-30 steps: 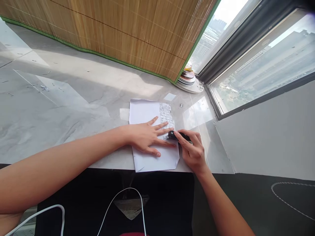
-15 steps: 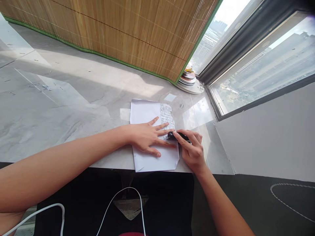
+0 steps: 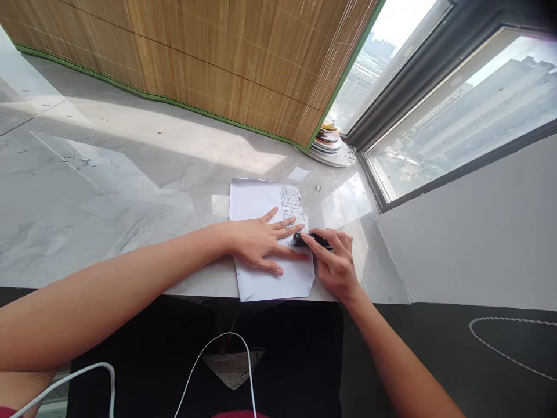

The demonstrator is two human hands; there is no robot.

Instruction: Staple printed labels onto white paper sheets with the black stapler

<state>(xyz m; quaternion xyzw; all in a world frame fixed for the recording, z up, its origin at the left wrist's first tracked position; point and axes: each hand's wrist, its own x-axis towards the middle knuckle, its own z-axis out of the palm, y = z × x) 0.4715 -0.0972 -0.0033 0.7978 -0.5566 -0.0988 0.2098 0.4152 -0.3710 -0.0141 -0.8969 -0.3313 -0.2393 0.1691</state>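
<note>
White paper, seemingly several sheets, lies at the front edge of the marble-look counter. Rows of metal staples cover a strip along its right side. My left hand rests flat on the paper with fingers spread, the fingertips reaching the stapled strip. In my right hand is a black stapler, gripped at the paper's right edge. Its head sits over the paper between two of my left fingers. My fingers hide part of the stapler, and whether its jaws are pressed together I cannot tell.
A bamboo blind with green edging stands along the back. Stacked plates sit in the corner beside the window. Loose staples are scattered on the counter. A white cable hangs in front of me.
The view has shifted slightly. My left hand stays flat on the paper, and my right hand keeps hold of the stapler at nearly the same spot on the strip.
</note>
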